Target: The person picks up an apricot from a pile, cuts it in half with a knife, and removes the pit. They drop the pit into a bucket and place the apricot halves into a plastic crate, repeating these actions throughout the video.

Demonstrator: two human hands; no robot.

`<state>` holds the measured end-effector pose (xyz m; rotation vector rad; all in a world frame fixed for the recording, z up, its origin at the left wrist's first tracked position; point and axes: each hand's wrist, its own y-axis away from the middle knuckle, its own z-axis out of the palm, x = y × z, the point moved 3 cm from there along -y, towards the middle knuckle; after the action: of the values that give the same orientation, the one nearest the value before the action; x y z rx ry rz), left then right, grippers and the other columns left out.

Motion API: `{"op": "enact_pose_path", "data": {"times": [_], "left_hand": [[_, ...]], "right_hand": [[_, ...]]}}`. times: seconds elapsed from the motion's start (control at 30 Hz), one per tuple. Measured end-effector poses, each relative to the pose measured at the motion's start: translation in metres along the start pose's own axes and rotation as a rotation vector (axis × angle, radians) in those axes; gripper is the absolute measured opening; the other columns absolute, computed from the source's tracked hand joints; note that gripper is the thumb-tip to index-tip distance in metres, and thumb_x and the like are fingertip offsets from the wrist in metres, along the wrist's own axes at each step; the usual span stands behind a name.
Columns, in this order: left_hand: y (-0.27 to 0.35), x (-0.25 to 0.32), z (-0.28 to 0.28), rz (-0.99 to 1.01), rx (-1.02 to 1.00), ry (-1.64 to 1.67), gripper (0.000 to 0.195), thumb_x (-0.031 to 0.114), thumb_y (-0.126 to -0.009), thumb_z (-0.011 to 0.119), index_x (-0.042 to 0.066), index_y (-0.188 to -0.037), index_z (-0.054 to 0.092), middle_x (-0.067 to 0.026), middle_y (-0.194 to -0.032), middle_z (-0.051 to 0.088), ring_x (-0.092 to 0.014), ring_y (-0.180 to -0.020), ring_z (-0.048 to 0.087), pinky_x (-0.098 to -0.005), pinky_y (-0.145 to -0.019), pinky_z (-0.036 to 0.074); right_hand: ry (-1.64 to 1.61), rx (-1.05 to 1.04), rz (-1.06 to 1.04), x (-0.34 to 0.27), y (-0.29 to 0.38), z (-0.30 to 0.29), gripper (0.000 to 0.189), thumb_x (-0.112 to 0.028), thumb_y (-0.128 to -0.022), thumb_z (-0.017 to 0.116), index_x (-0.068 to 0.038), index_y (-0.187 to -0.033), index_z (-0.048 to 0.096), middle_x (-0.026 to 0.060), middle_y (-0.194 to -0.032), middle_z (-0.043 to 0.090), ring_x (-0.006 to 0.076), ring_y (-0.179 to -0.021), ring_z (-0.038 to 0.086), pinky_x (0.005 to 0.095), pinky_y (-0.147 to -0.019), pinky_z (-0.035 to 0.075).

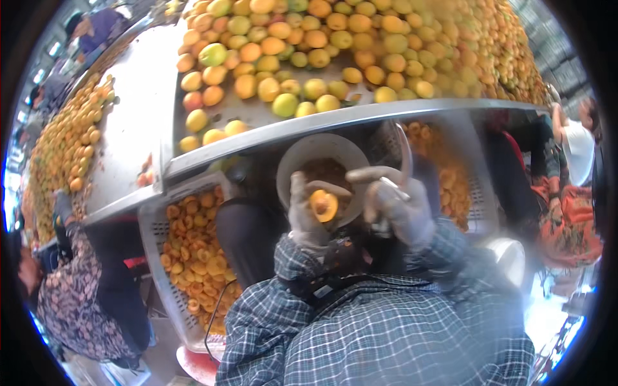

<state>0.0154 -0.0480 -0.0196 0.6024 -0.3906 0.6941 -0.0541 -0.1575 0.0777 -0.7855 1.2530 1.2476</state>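
My left hand (309, 214), in a pale glove, holds a cut apricot half (323, 205) with its orange inside facing up and a brownish centre. Close by on the right, my gloved right hand (403, 207) grips a small metal tool (393, 188); its shape is mostly hidden by the fingers. One finger of that hand points towards the left hand. Beneath and beyond both hands stands a white bucket (321, 144) with brown contents, too blurred to name. A thin curved shiny strip (406, 149) rises beyond the right hand; I cannot tell whether it belongs to the tool.
A metal-edged table (299, 120) crosses ahead, heaped with whole apricots (285, 43). Plastic crates of apricot halves flank me, one left (183, 333), one right (478, 193). People sit left (77, 299) and right (569, 217). A white container (509, 260) stands behind my right arm.
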Motion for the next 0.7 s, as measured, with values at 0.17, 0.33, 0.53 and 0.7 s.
{"op": "enact_pose_path", "data": {"times": [0.17, 0.33, 0.53, 0.7], "left_hand": [[-0.007, -0.013, 0.008, 0.005, 0.104, -0.038, 0.064, 0.056, -0.085, 0.027, 0.000, -0.075, 0.056, -0.0121, -0.062, 0.056, -0.020, -0.052, 0.054, -0.0264, -0.048, 0.046], [-0.006, -0.014, -0.004, 0.073, 0.214, -0.119, 0.061, 0.058, -0.084, 0.032, 0.003, -0.072, 0.056, -0.0092, -0.059, 0.054, -0.017, -0.047, 0.050, -0.0221, -0.041, 0.041], [0.004, -0.005, 0.002, 0.090, 0.255, -0.124, 0.059, 0.057, -0.084, 0.034, 0.003, -0.071, 0.055, -0.0073, -0.058, 0.052, -0.016, -0.046, 0.048, -0.0215, -0.040, 0.038], [0.003, -0.001, -0.008, 0.207, 0.282, -0.147, 0.058, 0.054, -0.086, 0.032, 0.002, -0.073, 0.055, -0.0068, -0.056, 0.051, -0.015, -0.045, 0.048, -0.0210, -0.042, 0.038]], "right_hand": [[-0.174, 0.140, -0.256, 0.004, -0.022, 0.004, 0.037, -0.031, -0.088, 0.047, 0.003, -0.100, 0.053, 0.0014, -0.052, 0.048, 0.0044, -0.038, 0.039, 0.0160, -0.036, 0.031], [-0.169, 0.187, -0.386, 0.005, -0.041, 0.007, 0.042, -0.041, -0.088, 0.044, 0.000, -0.088, 0.054, 0.0040, -0.047, 0.044, 0.0098, -0.035, 0.041, 0.0194, -0.036, 0.033], [-0.164, 0.211, -0.393, 0.010, -0.043, 0.017, 0.039, -0.041, -0.085, 0.048, -0.002, -0.079, 0.051, 0.0044, -0.047, 0.044, 0.0104, -0.036, 0.042, 0.0207, -0.035, 0.033], [-0.319, 0.294, -0.404, 0.013, -0.043, 0.027, 0.029, -0.030, -0.083, 0.056, -0.003, -0.075, 0.051, 0.0013, -0.052, 0.049, 0.0044, -0.039, 0.042, 0.0163, -0.036, 0.032]]}}
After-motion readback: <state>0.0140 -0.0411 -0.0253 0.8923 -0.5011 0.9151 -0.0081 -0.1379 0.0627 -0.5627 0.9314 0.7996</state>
